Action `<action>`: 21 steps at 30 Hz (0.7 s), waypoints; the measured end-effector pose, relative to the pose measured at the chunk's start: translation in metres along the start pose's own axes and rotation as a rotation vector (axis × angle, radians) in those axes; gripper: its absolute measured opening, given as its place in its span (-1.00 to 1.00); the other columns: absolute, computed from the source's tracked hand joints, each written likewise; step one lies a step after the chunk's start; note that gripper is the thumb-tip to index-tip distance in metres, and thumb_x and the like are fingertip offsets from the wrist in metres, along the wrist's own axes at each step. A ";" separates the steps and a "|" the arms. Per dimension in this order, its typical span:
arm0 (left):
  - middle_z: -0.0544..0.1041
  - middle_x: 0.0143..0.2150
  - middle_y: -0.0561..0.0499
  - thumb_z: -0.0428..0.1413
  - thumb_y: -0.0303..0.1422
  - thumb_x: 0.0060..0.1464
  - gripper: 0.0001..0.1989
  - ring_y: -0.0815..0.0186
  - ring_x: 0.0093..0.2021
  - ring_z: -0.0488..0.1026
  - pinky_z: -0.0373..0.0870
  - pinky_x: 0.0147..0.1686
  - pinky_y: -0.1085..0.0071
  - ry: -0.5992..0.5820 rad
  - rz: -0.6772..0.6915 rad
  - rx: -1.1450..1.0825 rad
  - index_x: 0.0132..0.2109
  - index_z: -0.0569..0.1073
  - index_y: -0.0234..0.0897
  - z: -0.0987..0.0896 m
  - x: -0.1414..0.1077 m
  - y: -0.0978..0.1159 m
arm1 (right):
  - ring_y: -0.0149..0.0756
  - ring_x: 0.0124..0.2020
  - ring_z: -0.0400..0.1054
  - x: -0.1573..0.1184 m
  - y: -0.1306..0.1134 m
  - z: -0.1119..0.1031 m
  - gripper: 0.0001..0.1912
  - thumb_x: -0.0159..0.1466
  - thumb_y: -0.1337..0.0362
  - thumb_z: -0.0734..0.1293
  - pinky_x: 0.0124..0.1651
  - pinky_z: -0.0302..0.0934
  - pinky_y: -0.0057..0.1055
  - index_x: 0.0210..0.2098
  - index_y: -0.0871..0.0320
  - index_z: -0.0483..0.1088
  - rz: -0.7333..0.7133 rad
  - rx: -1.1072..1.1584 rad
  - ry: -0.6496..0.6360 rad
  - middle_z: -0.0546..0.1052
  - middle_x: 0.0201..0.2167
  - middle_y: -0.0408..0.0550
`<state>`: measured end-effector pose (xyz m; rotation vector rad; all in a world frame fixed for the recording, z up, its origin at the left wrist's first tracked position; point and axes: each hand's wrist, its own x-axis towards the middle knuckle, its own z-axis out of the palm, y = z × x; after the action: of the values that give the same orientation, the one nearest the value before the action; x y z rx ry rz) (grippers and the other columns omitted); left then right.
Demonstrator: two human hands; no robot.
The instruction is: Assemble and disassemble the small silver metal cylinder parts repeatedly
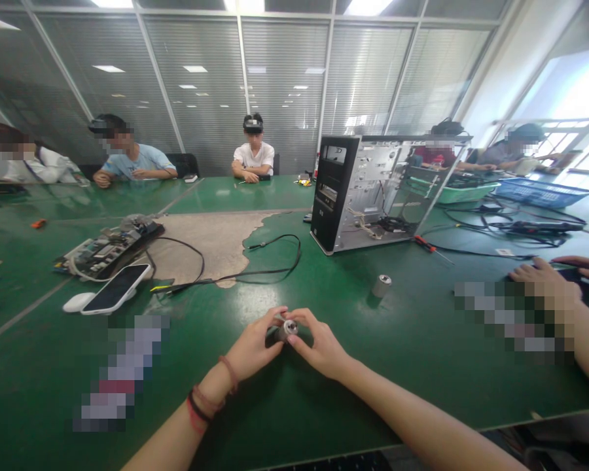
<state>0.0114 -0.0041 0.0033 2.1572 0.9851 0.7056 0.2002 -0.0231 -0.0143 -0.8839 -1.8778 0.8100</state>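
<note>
A small grey metal cylinder [288,330] with a recessed top stands near the middle of the green table, its top facing up. Fingers of my left hand [259,345] close around its left side, and bracelets circle that wrist. From the right, my right hand [321,343] pinches the same cylinder between thumb and fingers. Both hands' fingertips almost meet behind it. A second metal cylinder [382,285] stands on the table farther back to the right, touched by neither hand.
An open computer case [336,196] stands behind. To the left lie a phone [116,288], a circuit assembly [110,248] and a black cable [201,281]. A screwdriver [425,244] lies right of the case. Another person's hand [544,281] rests at the right.
</note>
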 end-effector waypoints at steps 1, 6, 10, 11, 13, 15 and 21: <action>0.53 -0.06 0.01 0.06 -0.54 -0.02 -0.40 0.26 -0.03 0.46 0.32 0.02 0.30 -0.002 -0.007 -0.025 0.18 0.14 -0.17 -0.001 0.000 -0.001 | -0.22 -0.01 0.33 0.001 0.000 0.001 -0.66 0.26 0.26 0.24 0.04 0.19 -0.28 0.03 0.05 0.19 0.005 0.044 -0.013 0.42 -0.06 -0.01; 0.52 -0.01 -0.02 0.08 -0.55 -0.05 -0.30 0.24 -0.02 0.46 0.31 0.03 0.30 -0.050 -0.052 -0.073 0.24 0.05 -0.21 -0.008 0.001 -0.008 | -0.23 0.07 0.27 0.005 0.003 0.005 -0.66 0.27 0.26 0.23 0.12 0.13 -0.25 0.04 0.07 0.19 0.016 0.133 -0.028 0.38 0.02 0.01; 0.49 0.04 -0.02 0.10 -0.54 -0.08 -0.29 0.22 0.03 0.43 0.29 0.05 0.32 -0.067 -0.076 -0.050 0.23 0.09 -0.19 -0.011 0.001 -0.010 | -0.23 0.01 0.30 0.008 0.006 0.007 -0.73 0.27 0.27 0.21 0.08 0.16 -0.23 -0.03 0.09 0.26 0.018 0.070 0.017 0.43 -0.05 -0.01; 0.49 0.05 -0.01 0.10 -0.54 -0.09 -0.29 0.22 0.04 0.42 0.29 0.05 0.33 -0.067 -0.079 -0.044 0.23 0.10 -0.19 -0.011 0.001 -0.009 | -0.23 -0.01 0.31 0.010 0.006 0.006 -0.76 0.27 0.28 0.22 0.06 0.17 -0.23 -0.06 0.09 0.29 0.016 0.050 0.029 0.44 -0.07 -0.01; 0.50 0.03 0.00 0.10 -0.54 -0.10 -0.30 0.22 0.03 0.43 0.29 0.05 0.34 -0.059 -0.081 -0.032 0.22 0.12 -0.19 -0.010 0.001 -0.009 | -0.22 -0.03 0.31 0.013 0.005 0.006 -0.81 0.25 0.29 0.23 0.03 0.18 -0.24 -0.12 0.10 0.33 0.003 0.017 0.053 0.45 -0.11 -0.02; 0.51 0.01 0.00 0.10 -0.54 -0.10 -0.31 0.22 0.01 0.44 0.30 0.04 0.34 -0.049 -0.083 -0.021 0.21 0.13 -0.21 -0.009 0.002 -0.008 | -0.22 -0.04 0.31 0.015 0.004 0.005 -0.84 0.24 0.32 0.24 0.03 0.17 -0.26 -0.17 0.11 0.36 -0.021 0.000 0.067 0.46 -0.13 -0.02; 0.51 0.00 0.00 0.11 -0.51 -0.08 -0.34 0.24 -0.01 0.45 0.31 0.03 0.36 -0.023 -0.071 -0.010 0.20 0.15 -0.22 -0.006 0.001 -0.006 | -0.24 -0.06 0.32 0.016 0.002 0.006 -0.89 0.22 0.37 0.27 0.02 0.16 -0.29 -0.25 0.11 0.39 -0.047 -0.001 0.082 0.46 -0.18 -0.03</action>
<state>0.0054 0.0018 0.0024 2.1058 1.0387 0.6485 0.1892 -0.0098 -0.0111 -0.8571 -1.8209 0.7338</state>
